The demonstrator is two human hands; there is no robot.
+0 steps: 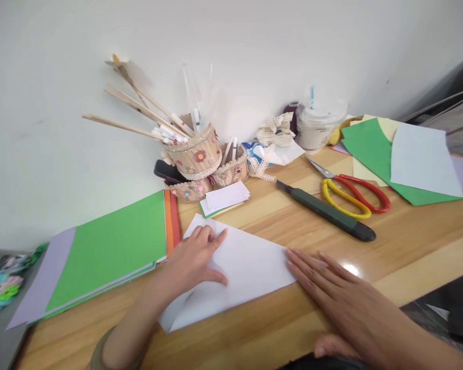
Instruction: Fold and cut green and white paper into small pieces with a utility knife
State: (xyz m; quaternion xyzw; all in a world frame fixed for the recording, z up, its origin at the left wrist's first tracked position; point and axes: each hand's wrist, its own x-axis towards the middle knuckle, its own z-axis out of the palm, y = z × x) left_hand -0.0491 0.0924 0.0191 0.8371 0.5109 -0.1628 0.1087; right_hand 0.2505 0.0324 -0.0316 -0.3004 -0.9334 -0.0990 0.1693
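Observation:
A sheet of white paper (250,257) lies on the wooden table, folded to a pointed shape with its tip to the right. My left hand (195,259) rests on the left part of the sheet, thumb and index finger stretched apart, the other fingers curled. Under that wrist, the near left corner of the paper lifts a little in a fold. My right hand (335,290) lies flat, its fingertips pressing the paper's right tip. Neither hand grips anything.
Left is a stack of coloured paper (116,252). Behind stand decorated pen holders (198,154) and small cut papers (227,195). A utility knife (327,210), scissors (347,192), a plastic cup (316,126) and green and white sheets (420,159) occupy the right side.

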